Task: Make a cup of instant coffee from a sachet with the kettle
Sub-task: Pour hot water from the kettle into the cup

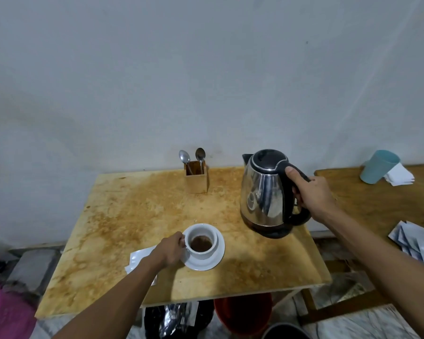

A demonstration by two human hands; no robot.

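A white cup [201,243] with brown coffee powder in its bottom stands on a white saucer [214,261] near the front of the wooden table [132,216]. My left hand [170,249] grips the cup's handle on its left side. My right hand [312,194] is closed around the black handle of a steel kettle [264,192], which stands upright at the table's right, its spout pointing away to the back left. A silver sachet [140,256] lies flat under my left wrist, partly hidden.
A wooden holder [197,182] with two spoons stands at the back of the table. On a second table to the right are a teal cup [377,167], white papers [399,174] and several silver sachets [419,243]. Buckets and a dark bag sit below the front edge.
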